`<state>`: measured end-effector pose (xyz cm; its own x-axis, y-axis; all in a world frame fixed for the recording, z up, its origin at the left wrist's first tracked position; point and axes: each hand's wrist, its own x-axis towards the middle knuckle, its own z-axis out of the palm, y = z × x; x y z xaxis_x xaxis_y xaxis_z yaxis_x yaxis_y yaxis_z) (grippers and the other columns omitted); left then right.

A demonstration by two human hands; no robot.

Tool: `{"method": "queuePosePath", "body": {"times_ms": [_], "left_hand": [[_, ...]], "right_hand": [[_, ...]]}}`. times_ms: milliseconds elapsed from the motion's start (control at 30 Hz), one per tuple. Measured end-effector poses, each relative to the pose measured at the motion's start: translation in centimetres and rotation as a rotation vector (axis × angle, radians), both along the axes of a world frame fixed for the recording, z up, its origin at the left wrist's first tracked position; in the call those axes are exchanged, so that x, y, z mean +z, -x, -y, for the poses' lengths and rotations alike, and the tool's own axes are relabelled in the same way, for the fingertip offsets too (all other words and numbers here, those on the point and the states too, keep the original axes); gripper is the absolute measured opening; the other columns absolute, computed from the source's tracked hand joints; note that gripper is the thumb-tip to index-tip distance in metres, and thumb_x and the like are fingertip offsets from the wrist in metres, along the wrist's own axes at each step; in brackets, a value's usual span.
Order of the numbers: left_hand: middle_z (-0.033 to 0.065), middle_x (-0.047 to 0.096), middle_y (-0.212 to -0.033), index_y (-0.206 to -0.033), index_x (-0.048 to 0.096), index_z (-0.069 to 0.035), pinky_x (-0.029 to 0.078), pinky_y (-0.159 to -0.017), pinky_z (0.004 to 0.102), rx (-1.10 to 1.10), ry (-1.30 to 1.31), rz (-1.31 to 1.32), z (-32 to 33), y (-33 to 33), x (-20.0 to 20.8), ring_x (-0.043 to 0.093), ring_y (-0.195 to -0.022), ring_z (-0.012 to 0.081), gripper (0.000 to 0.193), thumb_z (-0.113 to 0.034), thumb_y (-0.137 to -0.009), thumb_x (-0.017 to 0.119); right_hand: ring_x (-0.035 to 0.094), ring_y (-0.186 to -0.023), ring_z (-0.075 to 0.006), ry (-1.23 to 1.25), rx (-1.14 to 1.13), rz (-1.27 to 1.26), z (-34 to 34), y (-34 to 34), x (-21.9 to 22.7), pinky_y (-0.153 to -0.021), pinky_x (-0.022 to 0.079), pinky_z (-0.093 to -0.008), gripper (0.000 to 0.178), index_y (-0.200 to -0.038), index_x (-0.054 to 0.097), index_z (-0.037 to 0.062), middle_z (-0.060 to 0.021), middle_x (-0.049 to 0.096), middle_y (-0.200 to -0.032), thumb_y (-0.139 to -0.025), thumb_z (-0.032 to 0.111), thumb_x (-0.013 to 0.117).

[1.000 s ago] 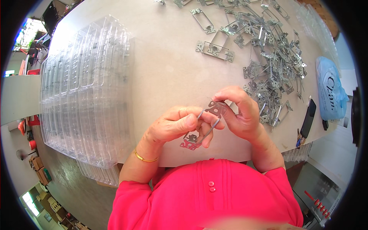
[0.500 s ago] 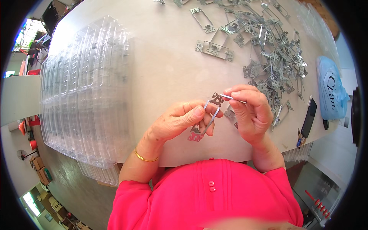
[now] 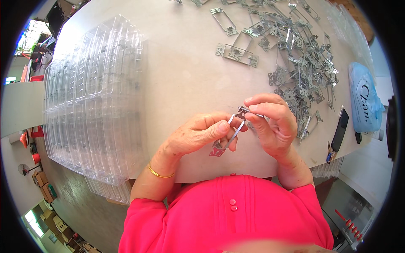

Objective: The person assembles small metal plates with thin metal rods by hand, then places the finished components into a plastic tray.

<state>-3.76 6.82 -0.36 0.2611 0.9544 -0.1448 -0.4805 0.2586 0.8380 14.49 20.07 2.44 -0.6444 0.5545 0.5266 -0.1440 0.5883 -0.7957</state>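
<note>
My left hand (image 3: pixel 200 133) is closed around a metal frame bracket (image 3: pixel 237 134), which has two long bars and a flat pierced plate at each end. The bracket sits tilted in the fingers, its near plate below my fingertips. In my right hand (image 3: pixel 276 122) a thin, silvery metal piece (image 3: pixel 255 113) is pinched between thumb and fingers. Its tip meets the dark far plate of the bracket; whether it is a tool or a part I cannot tell. Close beyond my right hand lies a heap of similar metal brackets (image 3: pixel 301 65).
Stacked clear plastic trays (image 3: pixel 95 97) fill the left of the pale table (image 3: pixel 181 71). Single brackets (image 3: pixel 223 22) lie apart from the heap. On the right are a black phone (image 3: pixel 339 130), keys (image 3: pixel 330 152) and a light blue plastic bag (image 3: pixel 365 99).
The thin metal piece has tipped and come closer onto the bracket's far plate. Both hands have shifted very slightly; each keeps its hold.
</note>
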Motion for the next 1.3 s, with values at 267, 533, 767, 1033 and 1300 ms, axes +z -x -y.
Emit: {"method": "queuePosePath", "body": {"times_ms": [267, 533, 767, 1033, 1300], "left_hand": [[0.0041, 0.07, -0.088, -0.127, 0.063, -0.001, 0.047, -0.064, 0.0252, -0.043, -0.001, 0.041, 0.0, -0.2, -0.1, 0.055, -0.069, 0.0075, 0.048, -0.042, -0.11, 0.047], [0.007, 0.07, -0.084, -0.126, 0.063, 0.004, 0.048, -0.064, 0.027, -0.078, -0.081, 0.06, 0.1, -0.3, -0.1, 0.059, -0.068, 0.0103, 0.054, -0.044, -0.11, 0.042], [0.0169, 0.067, -0.091, -0.13, 0.056, 0.015, 0.052, -0.065, 0.0356, -0.156, -0.092, 0.111, -0.1, 0.1, -0.2, 0.069, -0.078, 0.0239, 0.063, -0.044, -0.11, 0.042], [0.0222, 0.067, -0.105, -0.129, 0.055, 0.017, 0.053, -0.066, 0.0362, -0.107, -0.076, 0.266, 0.3, -0.1, -0.3, 0.068, -0.08, 0.0248, 0.064, -0.043, -0.109, 0.044], [0.0222, 0.067, -0.101, -0.131, 0.054, 0.017, 0.054, -0.073, 0.0385, -0.181, -0.081, 0.33, 0.5, -0.1, -0.9, 0.068, -0.081, 0.0252, 0.057, -0.036, -0.11, 0.045]], "right_hand": [[0.071, -0.086, -0.0219, 0.06, 0.065, 0.014, -0.3, 0.1, -0.8, -0.067, 0.057, -0.0295, 0.022, -0.103, 0.062, 0.0056, -0.0161, 0.074, -0.102, -0.089, 0.004, 0.078], [0.07, -0.092, -0.0255, 0.152, 0.217, 0.064, -0.7, -0.3, -0.3, -0.082, 0.054, -0.0368, 0.017, -0.104, 0.061, 0.0031, -0.0195, 0.073, -0.103, -0.093, 0.004, 0.073], [0.071, -0.09, -0.0214, 0.243, 0.304, 0.078, -1.0, -0.4, -0.1, -0.073, 0.057, -0.0319, 0.018, -0.107, 0.064, 0.0016, -0.0174, 0.073, -0.103, -0.092, 0.0, 0.072], [0.07, -0.104, -0.021, 0.66, 0.351, -0.031, -0.7, -0.6, 0.1, -0.09, 0.057, -0.0333, 0.026, -0.113, 0.063, -0.0014, -0.0144, 0.071, -0.107, -0.09, -0.015, 0.062], [0.072, -0.098, -0.0213, 0.541, 0.408, -0.052, -1.3, -0.3, -1.1, -0.084, 0.059, -0.0318, 0.032, -0.11, 0.065, 0.0002, -0.0104, 0.071, -0.101, -0.083, -0.018, 0.069]]}}
